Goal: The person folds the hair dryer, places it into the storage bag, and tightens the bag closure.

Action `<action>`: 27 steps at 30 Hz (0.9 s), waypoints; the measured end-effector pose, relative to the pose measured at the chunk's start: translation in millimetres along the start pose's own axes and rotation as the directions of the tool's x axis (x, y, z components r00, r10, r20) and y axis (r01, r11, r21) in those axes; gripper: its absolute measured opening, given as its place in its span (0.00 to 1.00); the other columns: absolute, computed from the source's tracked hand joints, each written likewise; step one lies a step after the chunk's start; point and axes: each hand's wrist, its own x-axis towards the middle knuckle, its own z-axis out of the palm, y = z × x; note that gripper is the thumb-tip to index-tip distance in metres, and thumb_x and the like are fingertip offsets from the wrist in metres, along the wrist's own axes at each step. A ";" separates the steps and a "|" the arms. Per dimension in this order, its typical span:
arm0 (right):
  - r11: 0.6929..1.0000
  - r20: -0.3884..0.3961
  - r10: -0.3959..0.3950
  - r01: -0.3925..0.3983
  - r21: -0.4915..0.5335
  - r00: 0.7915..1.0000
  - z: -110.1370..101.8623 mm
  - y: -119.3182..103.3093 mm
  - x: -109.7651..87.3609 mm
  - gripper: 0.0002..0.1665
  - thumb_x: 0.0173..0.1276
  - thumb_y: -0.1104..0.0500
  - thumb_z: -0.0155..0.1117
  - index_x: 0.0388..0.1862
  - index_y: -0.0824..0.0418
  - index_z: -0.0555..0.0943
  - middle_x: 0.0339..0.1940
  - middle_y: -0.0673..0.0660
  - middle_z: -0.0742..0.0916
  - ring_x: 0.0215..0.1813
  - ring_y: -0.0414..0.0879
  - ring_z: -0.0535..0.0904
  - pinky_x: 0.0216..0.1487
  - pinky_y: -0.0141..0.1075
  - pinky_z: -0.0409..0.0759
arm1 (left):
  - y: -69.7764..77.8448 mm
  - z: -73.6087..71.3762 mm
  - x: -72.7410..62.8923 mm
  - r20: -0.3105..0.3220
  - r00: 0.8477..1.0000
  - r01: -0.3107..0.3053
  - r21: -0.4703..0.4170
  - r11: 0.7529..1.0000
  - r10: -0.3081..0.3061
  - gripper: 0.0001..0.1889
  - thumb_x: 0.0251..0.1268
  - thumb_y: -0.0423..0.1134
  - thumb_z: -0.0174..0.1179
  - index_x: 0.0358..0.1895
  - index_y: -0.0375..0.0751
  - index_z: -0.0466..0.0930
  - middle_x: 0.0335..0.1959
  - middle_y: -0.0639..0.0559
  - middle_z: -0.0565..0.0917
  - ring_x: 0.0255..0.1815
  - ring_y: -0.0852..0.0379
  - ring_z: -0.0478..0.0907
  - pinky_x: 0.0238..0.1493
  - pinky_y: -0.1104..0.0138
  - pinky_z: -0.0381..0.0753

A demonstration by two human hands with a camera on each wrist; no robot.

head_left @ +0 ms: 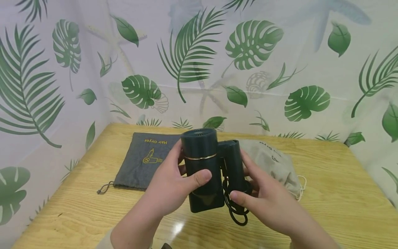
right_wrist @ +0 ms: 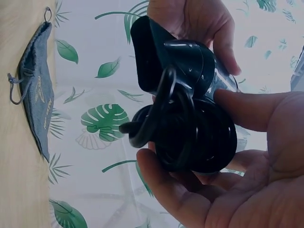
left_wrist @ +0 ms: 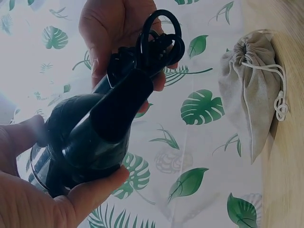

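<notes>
A dark hair dryer [head_left: 202, 169] with a folded handle [head_left: 233, 160] is held above the table between both hands. My left hand [head_left: 175, 183] grips its barrel, the thumb lying across the front; a thin gold ring circles the body. Around the folded handle and the coiled black cord [head_left: 230, 204], my right hand [head_left: 264, 197] curls, with the thumb over the cord. In the left wrist view the flat nozzle [left_wrist: 123, 104] points toward the camera. Loops of the cord [right_wrist: 166, 114] stand out in front of the handle end in the right wrist view.
A grey drawstring pouch [head_left: 140, 166] printed "Hair Dryer" lies flat on the wooden table [head_left: 77, 207] at the left. Behind the right hand sits a beige drawstring pouch [head_left: 270, 159], its white cord at the right. A leaf-patterned sheet [head_left: 199, 69] hangs behind the table.
</notes>
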 end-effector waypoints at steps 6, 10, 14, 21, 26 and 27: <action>0.998 -0.011 0.036 -0.035 0.042 0.999 0.8 0.5 2.2 0.51 0.64 0.55 0.66 0.73 0.28 0.46 0.65 0.62 0.74 0.52 0.53 0.82 0.42 0.41 0.82 | 0.4 2.1 3.0 -0.004 0.999 0.036 0.080 0.996 -0.036 0.44 0.52 0.56 0.68 0.70 0.65 0.52 0.58 0.54 0.71 0.55 0.47 0.76 0.51 0.52 0.78; 0.997 -0.015 0.025 -0.024 0.076 1.000 1.8 2.2 4.4 0.47 0.66 0.53 0.63 0.74 0.29 0.47 0.63 0.63 0.75 0.52 0.54 0.81 0.44 0.43 0.82 | 0.1 2.0 4.5 0.008 0.999 0.034 0.108 0.994 -0.035 0.44 0.52 0.57 0.68 0.70 0.65 0.50 0.59 0.54 0.70 0.55 0.47 0.77 0.51 0.52 0.77; 0.995 -0.013 0.024 -0.022 0.098 1.000 3.2 3.5 6.8 0.44 0.68 0.49 0.61 0.74 0.30 0.48 0.60 0.63 0.76 0.50 0.52 0.82 0.44 0.43 0.82 | -0.6 0.0 4.8 0.013 1.000 0.018 0.146 0.989 -0.020 0.44 0.53 0.57 0.68 0.70 0.65 0.49 0.58 0.55 0.70 0.56 0.49 0.76 0.54 0.51 0.75; 0.985 0.003 0.042 -0.042 0.169 0.999 1.4 7.8 8.5 0.43 0.68 0.49 0.60 0.75 0.34 0.48 0.63 0.64 0.75 0.53 0.54 0.81 0.49 0.46 0.80 | -4.1 -4.3 7.1 0.049 0.999 0.012 0.228 0.974 -0.024 0.46 0.55 0.61 0.64 0.72 0.68 0.43 0.59 0.57 0.70 0.55 0.51 0.75 0.51 0.54 0.77; 0.972 -0.002 0.080 -0.078 0.220 0.997 -1.0 11.8 9.8 0.42 0.69 0.52 0.60 0.75 0.34 0.50 0.66 0.66 0.72 0.57 0.56 0.78 0.54 0.48 0.78 | -6.9 -14.6 10.7 0.111 0.993 -0.005 0.320 0.947 -0.032 0.43 0.62 0.64 0.54 0.74 0.70 0.37 0.61 0.54 0.71 0.50 0.55 0.79 0.42 0.59 0.79; 0.972 -0.007 0.091 -0.087 0.217 0.996 -1.3 12.8 10.5 0.42 0.69 0.52 0.59 0.75 0.34 0.50 0.67 0.66 0.71 0.59 0.56 0.77 0.55 0.49 0.77 | -7.2 -17.6 11.6 0.115 0.993 -0.013 0.349 0.937 -0.029 0.42 0.63 0.65 0.52 0.74 0.69 0.37 0.62 0.54 0.71 0.49 0.56 0.80 0.42 0.59 0.79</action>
